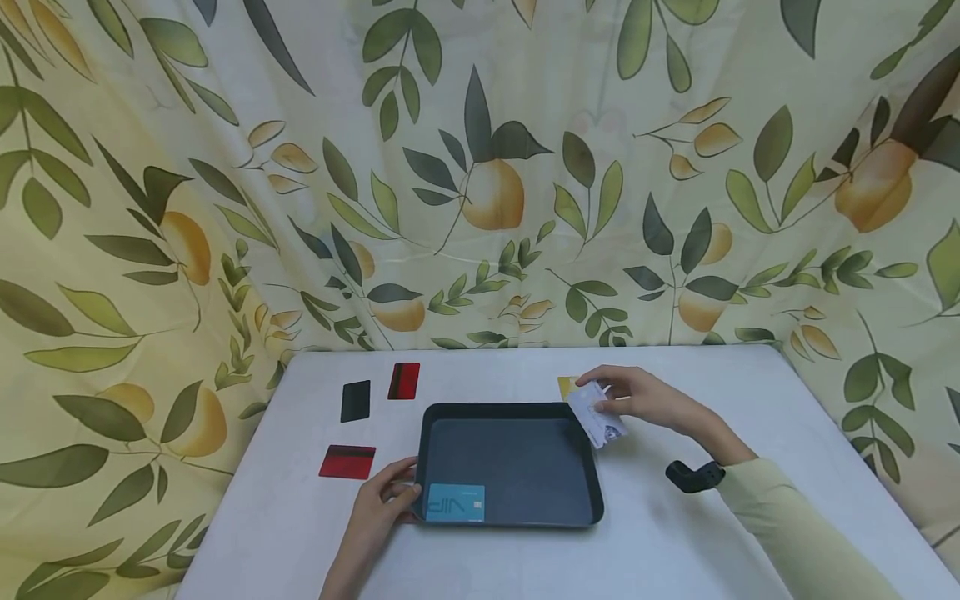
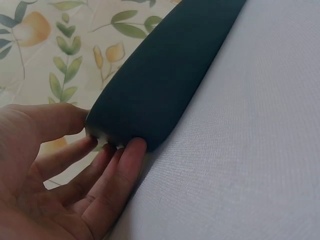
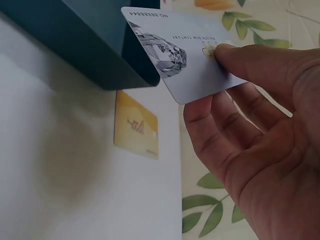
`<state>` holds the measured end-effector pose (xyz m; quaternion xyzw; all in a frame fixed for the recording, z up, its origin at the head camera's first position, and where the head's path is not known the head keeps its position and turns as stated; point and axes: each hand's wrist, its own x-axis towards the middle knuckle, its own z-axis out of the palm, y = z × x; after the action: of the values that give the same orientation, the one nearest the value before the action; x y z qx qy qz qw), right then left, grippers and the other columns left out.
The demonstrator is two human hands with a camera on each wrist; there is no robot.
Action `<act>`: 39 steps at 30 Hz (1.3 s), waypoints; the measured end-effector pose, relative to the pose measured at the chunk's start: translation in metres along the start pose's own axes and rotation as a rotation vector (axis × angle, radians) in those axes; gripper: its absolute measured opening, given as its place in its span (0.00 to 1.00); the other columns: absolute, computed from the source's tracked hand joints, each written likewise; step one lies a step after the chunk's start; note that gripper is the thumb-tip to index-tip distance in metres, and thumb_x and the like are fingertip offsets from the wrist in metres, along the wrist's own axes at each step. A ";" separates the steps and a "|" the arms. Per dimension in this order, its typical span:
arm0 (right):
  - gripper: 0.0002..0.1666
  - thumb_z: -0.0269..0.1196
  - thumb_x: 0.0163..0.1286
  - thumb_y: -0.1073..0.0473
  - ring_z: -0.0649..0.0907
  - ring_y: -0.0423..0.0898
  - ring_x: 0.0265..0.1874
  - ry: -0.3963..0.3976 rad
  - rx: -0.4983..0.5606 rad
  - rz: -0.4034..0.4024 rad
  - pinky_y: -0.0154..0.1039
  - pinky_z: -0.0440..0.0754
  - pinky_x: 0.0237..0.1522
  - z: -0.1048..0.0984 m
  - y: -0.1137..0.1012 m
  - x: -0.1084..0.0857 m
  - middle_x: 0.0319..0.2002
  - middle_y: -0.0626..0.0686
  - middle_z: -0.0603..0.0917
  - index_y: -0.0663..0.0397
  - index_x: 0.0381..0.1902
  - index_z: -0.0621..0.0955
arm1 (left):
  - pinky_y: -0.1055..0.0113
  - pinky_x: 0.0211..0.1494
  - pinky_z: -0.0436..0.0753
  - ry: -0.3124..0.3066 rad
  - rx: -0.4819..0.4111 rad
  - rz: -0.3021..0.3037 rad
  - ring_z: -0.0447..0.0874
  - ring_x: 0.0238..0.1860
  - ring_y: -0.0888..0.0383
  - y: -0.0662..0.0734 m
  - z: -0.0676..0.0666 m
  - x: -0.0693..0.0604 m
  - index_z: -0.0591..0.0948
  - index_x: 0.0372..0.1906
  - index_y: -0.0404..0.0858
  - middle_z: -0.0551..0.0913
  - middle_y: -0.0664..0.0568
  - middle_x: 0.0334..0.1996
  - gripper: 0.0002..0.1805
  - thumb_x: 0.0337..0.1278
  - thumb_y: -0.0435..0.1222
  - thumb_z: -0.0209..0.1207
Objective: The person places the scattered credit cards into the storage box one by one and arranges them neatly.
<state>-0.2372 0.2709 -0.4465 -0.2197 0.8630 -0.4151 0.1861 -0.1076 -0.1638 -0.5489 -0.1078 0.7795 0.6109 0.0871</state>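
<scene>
The left hand (image 1: 382, 495) grips the dark tray (image 1: 517, 458); the right hand (image 1: 637, 395) pinches a white card (image 1: 595, 421) (diamond-printed).

The right sleeve (image 1: 801, 532) is pale yellow-green, the wrist device (image 1: 692, 477) black

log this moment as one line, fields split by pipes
left hand: grips tray | right hand: pinches white card | in tray: blue card | on table: yellow card, black card, near red card, far red card
</scene>
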 end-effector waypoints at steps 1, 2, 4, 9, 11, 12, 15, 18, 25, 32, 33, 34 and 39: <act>0.28 0.67 0.73 0.57 0.83 0.52 0.53 -0.006 0.005 -0.009 0.40 0.81 0.50 0.001 -0.002 0.002 0.62 0.61 0.81 0.53 0.68 0.77 | 0.65 0.40 0.90 0.001 -0.001 0.001 0.85 0.44 0.55 0.000 0.000 0.000 0.78 0.70 0.41 0.82 0.39 0.60 0.28 0.66 0.35 0.66; 0.28 0.68 0.73 0.57 0.83 0.52 0.53 -0.009 0.008 -0.013 0.39 0.81 0.50 0.002 -0.003 0.003 0.61 0.60 0.82 0.55 0.69 0.77 | 0.65 0.40 0.90 0.003 -0.002 0.002 0.85 0.44 0.56 0.000 0.000 0.000 0.78 0.70 0.41 0.82 0.39 0.60 0.28 0.66 0.35 0.66; 0.29 0.69 0.72 0.58 0.83 0.51 0.52 -0.013 0.015 -0.025 0.36 0.81 0.49 0.005 -0.005 0.006 0.57 0.60 0.83 0.56 0.68 0.77 | 0.65 0.39 0.90 0.005 -0.003 0.006 0.85 0.44 0.56 -0.001 0.000 0.000 0.78 0.70 0.40 0.82 0.39 0.60 0.28 0.66 0.35 0.66; 0.31 0.69 0.71 0.61 0.84 0.47 0.46 -0.035 0.048 -0.065 0.32 0.81 0.45 0.010 -0.009 0.012 0.49 0.58 0.86 0.63 0.68 0.76 | 0.65 0.39 0.90 0.005 -0.004 0.012 0.85 0.44 0.55 -0.002 0.000 0.001 0.77 0.71 0.40 0.82 0.39 0.60 0.28 0.67 0.35 0.65; 0.31 0.69 0.70 0.61 0.84 0.45 0.45 -0.044 0.054 -0.073 0.31 0.80 0.46 0.013 -0.011 0.014 0.47 0.57 0.88 0.64 0.68 0.76 | 0.65 0.39 0.90 0.004 -0.003 0.012 0.85 0.44 0.55 -0.002 -0.001 0.001 0.77 0.71 0.39 0.82 0.39 0.60 0.28 0.67 0.35 0.65; 0.30 0.69 0.70 0.61 0.85 0.44 0.45 -0.050 0.055 -0.077 0.31 0.80 0.46 0.014 -0.011 0.016 0.47 0.57 0.88 0.64 0.68 0.77 | 0.65 0.39 0.90 0.001 -0.002 0.015 0.85 0.44 0.55 -0.002 -0.001 0.001 0.77 0.71 0.39 0.82 0.39 0.60 0.28 0.67 0.35 0.65; 0.28 0.69 0.71 0.61 0.85 0.45 0.46 -0.064 0.053 -0.074 0.31 0.81 0.47 0.019 -0.013 0.021 0.47 0.56 0.89 0.62 0.66 0.78 | 0.65 0.39 0.90 -0.001 -0.002 0.018 0.85 0.45 0.55 -0.001 -0.001 0.000 0.77 0.71 0.39 0.82 0.39 0.60 0.28 0.67 0.35 0.66; 0.25 0.69 0.71 0.61 0.85 0.47 0.47 -0.084 0.061 -0.076 0.32 0.83 0.47 0.024 -0.014 0.027 0.47 0.57 0.89 0.61 0.63 0.79 | 0.65 0.39 0.90 -0.003 0.000 0.017 0.85 0.45 0.55 -0.001 -0.001 -0.001 0.77 0.71 0.39 0.82 0.39 0.61 0.28 0.67 0.35 0.66; 0.21 0.67 0.73 0.62 0.85 0.47 0.44 -0.123 0.107 -0.088 0.34 0.84 0.43 0.039 -0.015 0.039 0.47 0.59 0.89 0.60 0.61 0.80 | 0.65 0.39 0.90 0.004 -0.009 0.009 0.85 0.45 0.55 -0.001 0.000 0.000 0.78 0.70 0.41 0.82 0.39 0.61 0.28 0.67 0.35 0.66; 0.20 0.67 0.73 0.62 0.84 0.44 0.41 -0.136 0.122 -0.110 0.32 0.84 0.41 0.057 -0.017 0.048 0.47 0.58 0.88 0.58 0.60 0.81 | 0.65 0.39 0.90 0.006 -0.006 0.006 0.85 0.45 0.55 -0.001 0.000 0.000 0.78 0.70 0.41 0.82 0.40 0.61 0.27 0.67 0.34 0.66; 0.20 0.68 0.73 0.61 0.84 0.43 0.40 -0.133 0.110 -0.117 0.32 0.83 0.41 0.059 -0.017 0.050 0.47 0.58 0.87 0.57 0.60 0.82 | 0.65 0.39 0.90 0.006 -0.005 0.008 0.85 0.45 0.56 -0.001 0.000 0.000 0.78 0.70 0.41 0.82 0.40 0.61 0.28 0.67 0.34 0.66; 0.20 0.68 0.73 0.61 0.83 0.43 0.40 -0.132 0.101 -0.124 0.32 0.82 0.41 0.062 -0.018 0.051 0.47 0.57 0.87 0.57 0.60 0.82 | 0.65 0.39 0.90 0.007 -0.002 0.011 0.85 0.45 0.56 -0.001 0.000 0.000 0.78 0.70 0.41 0.82 0.40 0.61 0.28 0.67 0.34 0.66; 0.19 0.68 0.73 0.59 0.83 0.44 0.41 -0.138 0.059 -0.169 0.32 0.82 0.43 0.076 -0.021 0.059 0.51 0.55 0.87 0.53 0.60 0.84 | 0.65 0.39 0.90 0.008 -0.002 0.019 0.85 0.45 0.55 -0.001 0.000 0.000 0.78 0.70 0.41 0.82 0.39 0.61 0.28 0.66 0.34 0.66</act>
<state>-0.2430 0.1793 -0.4826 -0.3143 0.8140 -0.4383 0.2156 -0.1070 -0.1639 -0.5501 -0.1028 0.7801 0.6121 0.0782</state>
